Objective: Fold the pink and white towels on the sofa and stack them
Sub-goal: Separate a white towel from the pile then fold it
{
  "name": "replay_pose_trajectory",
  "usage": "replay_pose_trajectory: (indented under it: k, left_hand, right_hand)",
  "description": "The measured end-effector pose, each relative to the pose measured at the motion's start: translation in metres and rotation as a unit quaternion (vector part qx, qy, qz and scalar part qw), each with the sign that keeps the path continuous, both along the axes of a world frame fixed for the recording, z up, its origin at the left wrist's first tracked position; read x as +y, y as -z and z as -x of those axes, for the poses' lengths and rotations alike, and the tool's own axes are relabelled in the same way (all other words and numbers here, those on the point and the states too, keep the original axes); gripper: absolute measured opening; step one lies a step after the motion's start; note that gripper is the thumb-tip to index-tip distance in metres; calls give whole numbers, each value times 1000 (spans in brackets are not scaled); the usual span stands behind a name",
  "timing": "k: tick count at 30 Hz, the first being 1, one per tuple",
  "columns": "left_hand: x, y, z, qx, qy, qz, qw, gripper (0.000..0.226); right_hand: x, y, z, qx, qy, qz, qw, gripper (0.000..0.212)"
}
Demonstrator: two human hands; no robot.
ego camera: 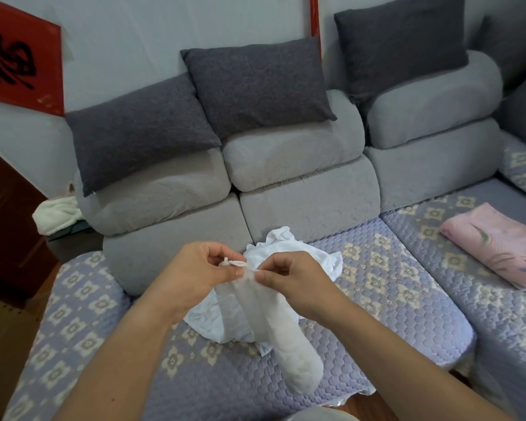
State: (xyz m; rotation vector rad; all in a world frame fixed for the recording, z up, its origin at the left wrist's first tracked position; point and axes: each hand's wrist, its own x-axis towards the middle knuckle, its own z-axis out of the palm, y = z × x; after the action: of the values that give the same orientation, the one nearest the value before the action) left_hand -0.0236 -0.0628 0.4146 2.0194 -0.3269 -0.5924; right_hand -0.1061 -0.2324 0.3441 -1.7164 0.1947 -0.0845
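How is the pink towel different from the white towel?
The pink towel is folded flat; the white towel is crumpled and unfolded. The pink towel lies alone on the right seat, untouched; the white towel's top edge is pinched by the left hand and right hand. Pink has a leafy print; white looks plain. Both are on the sofa.

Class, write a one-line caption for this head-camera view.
Both hands pinch a white towel above the sofa; folded pink towel waits.

head view, down over sofa (377, 268)
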Motion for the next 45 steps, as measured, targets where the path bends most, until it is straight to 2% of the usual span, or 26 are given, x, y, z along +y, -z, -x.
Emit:
replay_pose_trajectory:
  k: [6,10,13,16,18,21,23,27,29,33,35,38,40,41,42,45]
  left_hand:
    - [-1,-3,1,-19,24,-28,999,14]
    - [0,-4,-1,-28,59,-49,997,7]
    - [1,-7,-3,-45,89,-52,994,13]
    - [-3,-8,-4,-82,117,-39,989,21]
    - [-5,-8,-5,-105,124,-32,986,23]
    - [-3,-10,-11,-143,117,-42,982,17]
    - [-2,-12,-13,-180,109,-55,976,16]
    - [0,-14,-15,-221,60,-14,973,18]
    - [2,-13,-16,-217,22,25,976,19]
    - [-6,-9,-6,-118,-33,98,988,24]
    - [-12,-8,-1,-79,-11,73,994,23]
    - [-19,-11,3,-46,127,-1,991,49]
    - [-24,-9,6,-97,210,-106,967,31]
    - [-27,-8,7,-133,219,-141,956,16]
    - [-28,-7,7,-157,217,-156,951,12]
    - [-27,-3,8,-180,216,-161,946,24]
  right_hand:
    - [-2,-2,-1,-9,-12,70,997,10]
    - [-2,-5,-3,-21,-23,91,995,9]
    - [-2,-6,-6,-40,-29,82,995,10]
    - [-5,-4,-6,-52,-91,4,994,14]
    - [-9,1,-5,-50,-130,10,990,20]
    - [-19,13,-4,-33,-135,119,983,16]
    - [-24,20,-4,-16,-135,125,983,17]
    - [-29,21,1,-51,-59,110,991,33]
    - [-31,17,5,-68,-29,71,995,36]
    - [-30,6,10,-82,-16,-17,996,27]
    - [-28,0,10,-85,-22,-30,996,18]
    - [-30,-8,8,-77,-31,0,997,12]
    - [-33,-13,6,-71,-65,25,995,11]
    - [-34,-15,5,-69,-85,41,993,12]
    - [-35,-18,5,-67,-101,52,991,13]
    - [-46,-23,7,-53,-146,58,986,5]
